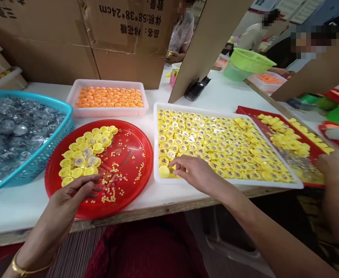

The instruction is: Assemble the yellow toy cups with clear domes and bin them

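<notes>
My left hand (71,197) rests over the near edge of a round red tray (134,135), fingers stretched toward the small yellow and pink beads (111,185) scattered on it. A cluster of yellow caps (82,154) covers the tray's left part. My right hand (194,172) reaches into the near left corner of a white tray (155,143) packed with yellow caps (215,143); its fingertips are curled on caps there, and whether they grip one is unclear.
A blue basket (50,144) of clear shiny pieces stands at left. A white tray of orange caps (108,97) sits behind. Cardboard boxes (129,34) line the back. Another person's arm (338,193) and a red tray (246,111) lie at right; green baskets (248,61) beyond.
</notes>
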### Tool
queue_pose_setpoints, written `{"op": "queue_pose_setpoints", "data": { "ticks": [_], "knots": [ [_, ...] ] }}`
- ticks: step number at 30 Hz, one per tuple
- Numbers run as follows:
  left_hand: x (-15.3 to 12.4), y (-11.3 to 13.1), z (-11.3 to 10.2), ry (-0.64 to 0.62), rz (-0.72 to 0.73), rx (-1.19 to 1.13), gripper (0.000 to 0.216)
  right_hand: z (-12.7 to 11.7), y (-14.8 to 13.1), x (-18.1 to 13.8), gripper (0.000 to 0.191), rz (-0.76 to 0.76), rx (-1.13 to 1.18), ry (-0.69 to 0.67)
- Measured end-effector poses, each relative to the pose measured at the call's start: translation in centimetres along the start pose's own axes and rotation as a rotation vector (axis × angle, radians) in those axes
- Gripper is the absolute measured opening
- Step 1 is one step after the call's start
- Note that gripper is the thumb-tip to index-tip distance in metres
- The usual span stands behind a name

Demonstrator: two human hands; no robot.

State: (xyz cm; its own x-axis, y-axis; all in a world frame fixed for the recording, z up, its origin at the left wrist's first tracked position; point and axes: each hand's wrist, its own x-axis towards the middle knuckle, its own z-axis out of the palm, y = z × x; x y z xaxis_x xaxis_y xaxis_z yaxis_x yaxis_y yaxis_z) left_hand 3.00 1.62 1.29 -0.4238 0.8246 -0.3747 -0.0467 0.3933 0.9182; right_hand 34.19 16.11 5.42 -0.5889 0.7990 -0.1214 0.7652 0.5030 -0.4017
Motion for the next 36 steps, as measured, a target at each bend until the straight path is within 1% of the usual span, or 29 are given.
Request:
{"op": "queue_pose_setpoints", "data": {
  "ticks": [5,6,8,13,17,20,24,27,30,32,34,36],
  "knots": [
    [0.1,0.2,0.8,-0.031,0.005,0.041,0.046,0.0,-0.6,1.6,0.030,-0.256,-0.129,-0.160],
    [0.1,0.1,0.8,-0.043,0.005,0.052,0.046,0.0,-0.6,2.0,0.033,-0.293,-0.152,-0.192],
    [0.2,-0.1,0.9,-0.063,-0.002,0.074,0.046,0.0,-0.5,2.7,0.031,-0.320,-0.196,-0.243],
    [0.1,-0.4,0.9,-0.086,-0.027,0.095,0.046,0.1,-0.5,3.5,0.025,-0.307,-0.231,-0.267],
    [-0.2,0.5,1.7,-0.081,-0.033,0.082,0.047,-0.3,-0.2,3.0,0.020,-0.350,-0.176,-0.251],
    [-0.3,1.4,2.6,-0.078,-0.037,0.078,0.048,-0.7,0.7,2.4,0.012,-0.360,-0.161,-0.229],
    [0.0,1.7,3.3,-0.118,-0.006,0.108,0.047,-0.9,2.6,1.6,0.017,-0.377,-0.109,-0.210],
    [0.3,1.8,4.0,-0.154,0.048,0.148,0.046,-0.7,3.5,1.0,0.017,-0.341,-0.065,-0.187],
    [0.3,2.3,5.3,-0.194,0.103,0.206,0.045,-0.5,3.3,0.8,0.010,-0.279,-0.019,-0.152],
    [0.1,2.8,6.2,-0.227,0.111,0.242,0.046,-0.5,2.8,0.8,0.006,-0.232,-0.022,-0.145],
    [-0.1,3.3,6.9,-0.257,0.106,0.269,0.048,-0.5,2.1,1.0,0.014,-0.200,-0.095,-0.160],
    [-0.2,3.4,7.3,-0.271,0.099,0.290,0.049,-0.5,1.7,1.3,0.016,-0.204,-0.197,-0.198]
  ]
}}
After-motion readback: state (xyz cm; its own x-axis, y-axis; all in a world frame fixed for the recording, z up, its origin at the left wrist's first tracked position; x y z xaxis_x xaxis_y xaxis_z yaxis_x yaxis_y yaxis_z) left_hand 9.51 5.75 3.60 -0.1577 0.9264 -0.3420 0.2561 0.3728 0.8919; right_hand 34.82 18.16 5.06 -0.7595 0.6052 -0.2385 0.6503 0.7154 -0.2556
